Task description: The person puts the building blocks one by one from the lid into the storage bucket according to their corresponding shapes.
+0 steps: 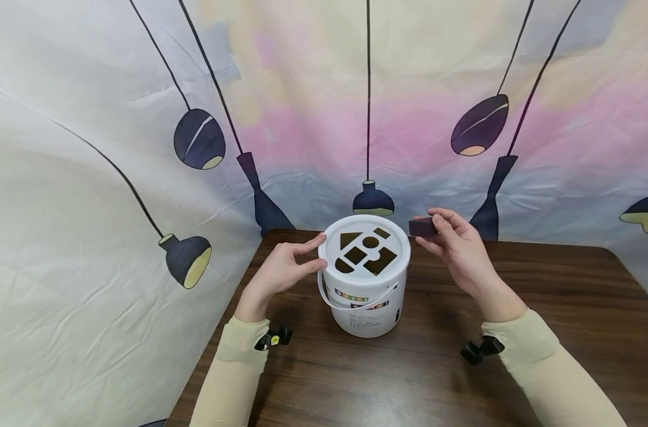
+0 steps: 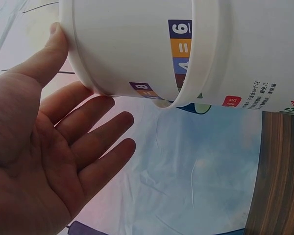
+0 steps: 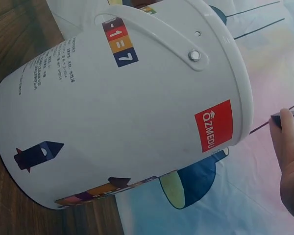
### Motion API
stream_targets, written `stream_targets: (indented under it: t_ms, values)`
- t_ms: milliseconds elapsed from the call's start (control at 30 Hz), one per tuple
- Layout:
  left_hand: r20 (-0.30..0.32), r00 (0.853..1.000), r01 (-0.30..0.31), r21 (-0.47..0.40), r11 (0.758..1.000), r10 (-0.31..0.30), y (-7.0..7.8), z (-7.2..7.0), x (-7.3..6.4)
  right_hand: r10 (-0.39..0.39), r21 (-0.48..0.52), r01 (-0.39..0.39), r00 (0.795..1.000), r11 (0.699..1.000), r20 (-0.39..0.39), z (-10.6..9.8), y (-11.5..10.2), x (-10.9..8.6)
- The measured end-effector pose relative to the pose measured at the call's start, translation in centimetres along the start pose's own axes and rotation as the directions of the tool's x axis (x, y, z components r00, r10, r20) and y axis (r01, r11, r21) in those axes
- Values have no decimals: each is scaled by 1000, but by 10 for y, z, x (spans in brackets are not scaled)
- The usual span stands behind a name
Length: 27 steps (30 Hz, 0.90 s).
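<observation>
A white bucket (image 1: 367,323) stands upright on the table, its lid (image 1: 332,228) cut with several holes of different shapes. At the lid's left rim is my left hand (image 1: 281,273), thumb and fingertips touching the edge; the left wrist view shows its other fingers (image 2: 100,132) spread and fairly straight. My right hand (image 1: 465,255) pinches a dark rectangular block (image 1: 422,228) between thumb and fingers. It holds the block in the air just beyond the lid's right rim. Only part of this hand and block shows in the right wrist view.
A white carrying handle (image 3: 152,29) hangs down the bucket's near side. The dark wooden table (image 1: 313,379) ends at a back edge close behind the bucket. Past it hangs a cloth backdrop (image 1: 313,118) printed with lamps. Both wrists wear small black cameras.
</observation>
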State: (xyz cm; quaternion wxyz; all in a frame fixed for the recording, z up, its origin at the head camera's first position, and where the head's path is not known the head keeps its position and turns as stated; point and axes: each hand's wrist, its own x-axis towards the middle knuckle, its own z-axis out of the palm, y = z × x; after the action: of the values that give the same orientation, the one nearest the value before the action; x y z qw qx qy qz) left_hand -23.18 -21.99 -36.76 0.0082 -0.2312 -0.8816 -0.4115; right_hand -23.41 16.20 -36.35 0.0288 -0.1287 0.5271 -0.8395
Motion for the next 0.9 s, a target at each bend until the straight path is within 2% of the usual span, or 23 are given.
stream_targets:
  t_ms: [67,200,300,367,400,467,533,600,633,700,900]
  values:
    - [-1,1000,-2,7,1000,2,0,0,1,7,-10,-7,1000,1000,-1,-1,0,0]
    - [0,1000,-6,12,1000,6,-1,0,1,-3,-157,8,999,988,32,-1,1,-1]
    - [5,1000,-2,8,1000,2,-1,0,1,-47,-342,63,997,938,55,2,2,1]
    - [6,1000,4,9,1000,-4,-1,0,1,-117,-487,147,989,861,90,7,3,5]
    - [7,1000,7,11,1000,-7,-1,-1,1,-161,-561,195,981,805,111,10,3,7]
    - [8,1000,5,11,1000,-5,0,-1,1,-252,-679,298,953,671,169,16,3,11]
    - [7,1000,4,14,1000,-5,0,-1,1,-337,-756,386,913,529,230,22,3,16]
    - [7,1000,3,13,1000,-3,0,-1,1,-388,-787,431,882,441,266,27,3,21]
    - [6,1000,3,12,1000,-3,0,-1,1,-398,-792,443,874,420,277,29,3,24]
    - [3,1000,7,15,1000,-7,-1,-1,1,-398,-796,445,873,410,282,34,3,29]
    - [4,1000,5,17,1000,-5,-1,-1,0,-299,-792,362,924,492,236,43,6,36]
